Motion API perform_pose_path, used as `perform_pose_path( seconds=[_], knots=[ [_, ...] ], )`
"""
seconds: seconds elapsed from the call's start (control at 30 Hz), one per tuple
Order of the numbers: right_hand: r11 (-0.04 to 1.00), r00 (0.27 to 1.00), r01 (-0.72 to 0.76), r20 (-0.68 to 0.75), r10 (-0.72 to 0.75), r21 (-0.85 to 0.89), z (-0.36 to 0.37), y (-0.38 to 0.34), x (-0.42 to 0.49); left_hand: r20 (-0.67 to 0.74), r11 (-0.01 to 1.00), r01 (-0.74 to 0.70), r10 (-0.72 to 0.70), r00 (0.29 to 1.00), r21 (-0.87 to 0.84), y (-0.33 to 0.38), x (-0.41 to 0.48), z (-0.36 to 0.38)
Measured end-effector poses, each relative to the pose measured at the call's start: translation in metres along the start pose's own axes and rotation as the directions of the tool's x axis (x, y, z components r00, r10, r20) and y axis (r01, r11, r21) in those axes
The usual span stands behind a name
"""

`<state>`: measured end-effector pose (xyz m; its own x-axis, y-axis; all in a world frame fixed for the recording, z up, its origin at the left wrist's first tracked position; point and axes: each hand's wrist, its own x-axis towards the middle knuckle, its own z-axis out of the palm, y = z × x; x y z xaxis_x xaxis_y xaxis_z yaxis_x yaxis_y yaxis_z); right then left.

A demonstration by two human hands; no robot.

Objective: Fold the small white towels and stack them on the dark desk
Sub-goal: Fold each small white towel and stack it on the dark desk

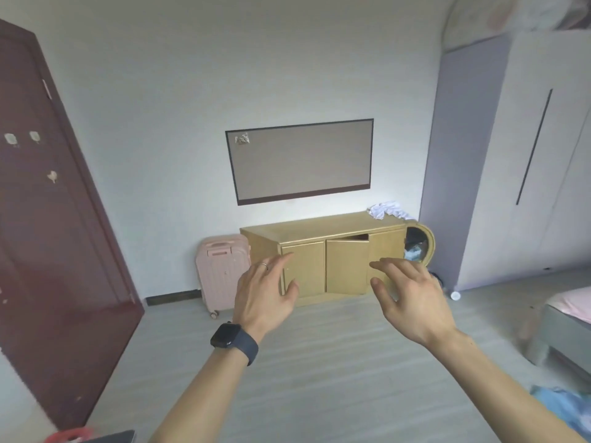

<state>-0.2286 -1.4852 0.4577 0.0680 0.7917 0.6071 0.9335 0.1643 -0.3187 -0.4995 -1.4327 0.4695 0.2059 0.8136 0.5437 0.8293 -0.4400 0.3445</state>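
Head view: our left grip [267, 292] and right grip [412, 295] spread, empty; crumpled white towels [388, 210] on wooden cabinet [319, 227], 12 o'clock from nearer right grip, well apart.

left hand [267, 294] raised, fingers straight | right hand [412, 300] raised, empty

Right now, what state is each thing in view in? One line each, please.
Left hand: open, fingers spread, holding nothing.
Right hand: open, fingers spread, holding nothing.
White towels: unfolded, crumpled in a pile on the right end of the cabinet.
Middle cabinet door: ajar.
Left cabinet door: closed.
Pink suitcase: upright, handle down.
Wardrobe: doors closed.
Watch: screen dark.
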Motion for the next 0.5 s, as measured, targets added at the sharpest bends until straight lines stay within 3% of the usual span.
perform_pose_path(
  seconds=[0.33, 0.5],
  knots=[
    [0.998, 0.999, -0.031, -0.02, 0.03, -0.054, 0.069, 0.113, 0.163, 0.022, 1.0, -0.019, 0.019, 1.0, -0.017, -0.011, 0.177, 0.124],
    [0.998, 0.997, -0.051, -0.052, 0.049, -0.029, 0.111, 0.167, 0.249, 0.004, 0.991, -0.007, 0.008, 1.0, -0.131, -0.024, 0.281, 0.196]
  ],
)
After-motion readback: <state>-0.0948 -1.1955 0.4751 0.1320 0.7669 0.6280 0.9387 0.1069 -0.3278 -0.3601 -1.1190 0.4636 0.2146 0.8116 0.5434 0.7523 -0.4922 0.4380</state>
